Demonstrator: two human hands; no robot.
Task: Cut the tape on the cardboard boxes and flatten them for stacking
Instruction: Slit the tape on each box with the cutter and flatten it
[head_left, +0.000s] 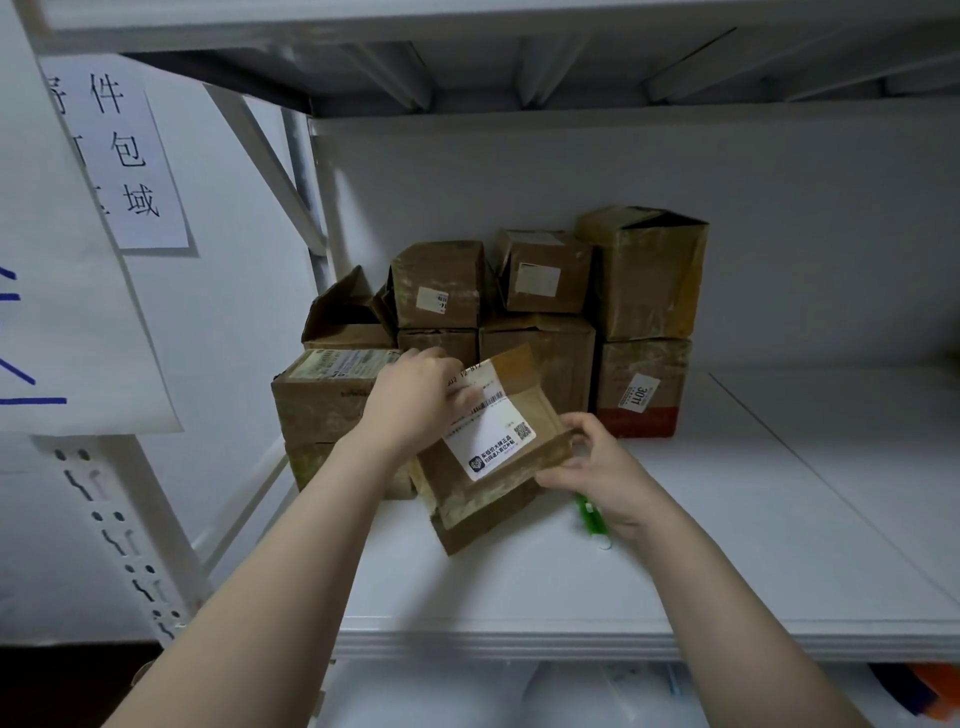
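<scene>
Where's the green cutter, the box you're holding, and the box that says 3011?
green cutter (589, 516): head view, on its green body.
held box (480, 496): head view, on its taped front side.
3011 box (640, 395): head view, on its white sticker.

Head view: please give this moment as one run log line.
labelled box: tilted, not flattened | left hand: rests on its top | right hand: pinches its right corner | green tool: under right hand
</scene>
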